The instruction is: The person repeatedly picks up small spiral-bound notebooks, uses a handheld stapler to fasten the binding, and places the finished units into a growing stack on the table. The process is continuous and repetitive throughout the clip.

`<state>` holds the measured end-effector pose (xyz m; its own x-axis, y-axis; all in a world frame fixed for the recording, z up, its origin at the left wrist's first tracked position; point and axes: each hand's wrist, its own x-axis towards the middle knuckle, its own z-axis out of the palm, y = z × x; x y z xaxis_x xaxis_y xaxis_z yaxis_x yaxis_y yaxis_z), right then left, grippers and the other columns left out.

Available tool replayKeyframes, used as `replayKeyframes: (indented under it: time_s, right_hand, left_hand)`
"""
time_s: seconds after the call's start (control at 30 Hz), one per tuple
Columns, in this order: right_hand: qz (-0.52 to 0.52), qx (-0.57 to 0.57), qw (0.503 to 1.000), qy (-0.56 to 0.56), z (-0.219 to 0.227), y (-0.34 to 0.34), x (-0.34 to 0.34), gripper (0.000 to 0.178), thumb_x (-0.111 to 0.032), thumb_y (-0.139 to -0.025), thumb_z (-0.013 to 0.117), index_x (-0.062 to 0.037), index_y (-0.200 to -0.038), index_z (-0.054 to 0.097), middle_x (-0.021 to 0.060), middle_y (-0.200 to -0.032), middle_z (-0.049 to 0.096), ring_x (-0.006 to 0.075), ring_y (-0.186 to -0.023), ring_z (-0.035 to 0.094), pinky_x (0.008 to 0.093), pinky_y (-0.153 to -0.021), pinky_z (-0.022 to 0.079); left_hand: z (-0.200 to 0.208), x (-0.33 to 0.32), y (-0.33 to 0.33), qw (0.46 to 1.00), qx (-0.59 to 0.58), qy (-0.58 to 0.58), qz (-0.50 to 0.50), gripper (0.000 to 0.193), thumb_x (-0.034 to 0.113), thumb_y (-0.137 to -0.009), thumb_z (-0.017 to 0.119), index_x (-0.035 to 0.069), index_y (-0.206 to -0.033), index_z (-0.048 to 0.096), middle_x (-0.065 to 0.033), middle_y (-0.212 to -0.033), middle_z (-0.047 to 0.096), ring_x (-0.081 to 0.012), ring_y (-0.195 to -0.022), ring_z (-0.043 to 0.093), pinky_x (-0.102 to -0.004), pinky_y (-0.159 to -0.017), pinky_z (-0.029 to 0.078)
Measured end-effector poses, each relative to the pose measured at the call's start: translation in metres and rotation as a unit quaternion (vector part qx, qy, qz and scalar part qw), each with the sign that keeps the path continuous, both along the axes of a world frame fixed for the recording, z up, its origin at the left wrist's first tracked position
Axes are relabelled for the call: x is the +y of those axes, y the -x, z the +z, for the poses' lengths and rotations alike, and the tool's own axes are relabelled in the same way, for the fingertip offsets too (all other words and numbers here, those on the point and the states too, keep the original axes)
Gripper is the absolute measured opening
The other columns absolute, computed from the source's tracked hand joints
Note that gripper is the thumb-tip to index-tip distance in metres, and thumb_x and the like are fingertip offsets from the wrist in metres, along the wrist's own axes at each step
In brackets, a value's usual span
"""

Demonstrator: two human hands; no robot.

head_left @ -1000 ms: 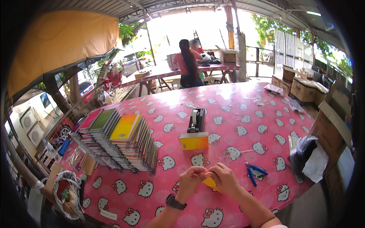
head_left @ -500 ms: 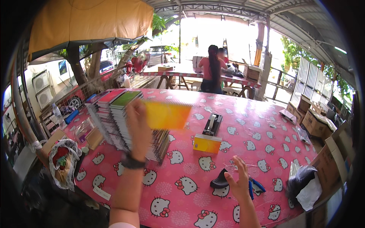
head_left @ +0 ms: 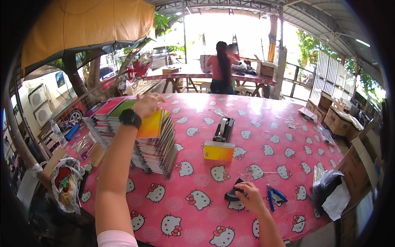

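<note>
My left hand (head_left: 146, 106), a dark watch on its wrist, rests over the back of a yellow spiral notebook (head_left: 151, 128) on top of a tall stack. Its fingers stretch out flat rather than gripping. Green and red covered spiral notebooks (head_left: 110, 106) form piles just to the left. My right hand (head_left: 252, 199) has its thumb and fingers closed on a small black curved object (head_left: 233, 192), whose kind I cannot make out. Blue-handled pliers (head_left: 271, 198) lie right of that hand. A small yellow notepad (head_left: 219, 151) stands against a black tape dispenser (head_left: 224, 129).
A pink patterned cloth covers the table (head_left: 197, 181). Left are a lace-edged bag (head_left: 66, 181), a water bottle (head_left: 56, 129) and a small box (head_left: 96, 153). Cardboard boxes (head_left: 339, 119) and a black and white bundle (head_left: 333, 193) sit right. People (head_left: 222, 68) work at a farther table.
The yellow notebook, raised in my left hand before, now lies on the stack, the hand over it. My right hand has lowered from open air onto the black object. The view has shifted slightly.
</note>
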<state>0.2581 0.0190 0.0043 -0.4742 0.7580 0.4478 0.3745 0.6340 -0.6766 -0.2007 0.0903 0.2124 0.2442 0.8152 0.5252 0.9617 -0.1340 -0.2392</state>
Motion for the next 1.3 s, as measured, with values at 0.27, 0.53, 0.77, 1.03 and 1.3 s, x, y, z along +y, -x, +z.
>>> replayKeyframes:
  time_s: [0.27, 0.53, 0.77, 1.03, 1.3]
  right_hand:
    - [-0.012, -0.019, 0.999, 0.035, -0.011, -0.005, 0.000, 0.021, -0.012, -0.082, 0.065, -0.0051, -0.101, 0.065, 0.0114, -0.096, 0.064, 0.0296, -0.095, 0.058, 0.0376, -0.081, 0.048]
    - [0.004, -0.005, 1.000, 0.017, -0.014, 0.003, 0.000, 0.017, -0.011, -0.082, 0.065, -0.0055, -0.098, 0.066, 0.0109, -0.090, 0.065, 0.0289, -0.088, 0.059, 0.0379, -0.076, 0.049]
    - [0.001, -0.010, 1.000, -0.009, -0.026, -0.003, 0.003, 0.017, -0.012, -0.081, 0.065, -0.0057, -0.097, 0.066, 0.0110, -0.089, 0.066, 0.0289, -0.088, 0.060, 0.0378, -0.077, 0.050]
    - [0.018, 0.021, 0.999, 0.030, -0.036, 0.001, 0.012, 0.015, -0.009, -0.081, 0.064, -0.0047, -0.094, 0.067, 0.0109, -0.087, 0.066, 0.0273, -0.085, 0.062, 0.0352, -0.074, 0.051]
    - [0.003, -0.004, 1.000, 0.001, -0.034, -0.003, 0.012, 0.014, -0.008, -0.081, 0.064, -0.0049, -0.094, 0.067, 0.0105, -0.087, 0.065, 0.0278, -0.085, 0.061, 0.0358, -0.075, 0.050]
  left_hand:
    - [0.009, -0.054, -0.097, 0.966, -0.138, 0.171, 0.135, 0.063, 0.035, -0.067, 0.074, -0.002, -0.116, 0.059, -0.0237, -0.106, 0.063, -0.0343, -0.098, 0.062, -0.0385, -0.088, 0.047]
    - [0.004, -0.050, -0.051, 0.976, -0.147, 0.159, 0.018, 0.058, 0.021, -0.075, 0.069, 0.000, -0.126, 0.053, -0.0241, -0.123, 0.056, -0.0342, -0.110, 0.057, -0.0365, -0.099, 0.041]
    - [-0.056, -0.042, -0.188, 0.955, -0.190, -0.040, -0.223, 0.023, 0.009, -0.081, 0.063, 0.007, -0.104, 0.064, -0.0116, -0.098, 0.065, -0.0300, -0.092, 0.060, -0.0377, -0.083, 0.049]
    - [-0.225, 0.049, -0.220, 0.973, -0.149, -0.060, -0.166, 0.024, 0.013, -0.074, 0.070, 0.011, -0.098, 0.065, -0.0033, -0.096, 0.062, -0.0230, -0.097, 0.057, -0.0357, -0.082, 0.047]
    - [-0.227, 0.073, -0.221, 0.973, -0.173, -0.084, -0.132, 0.034, 0.014, -0.073, 0.071, 0.013, -0.105, 0.061, -0.0034, -0.101, 0.057, -0.0235, -0.102, 0.053, -0.0396, -0.086, 0.043]
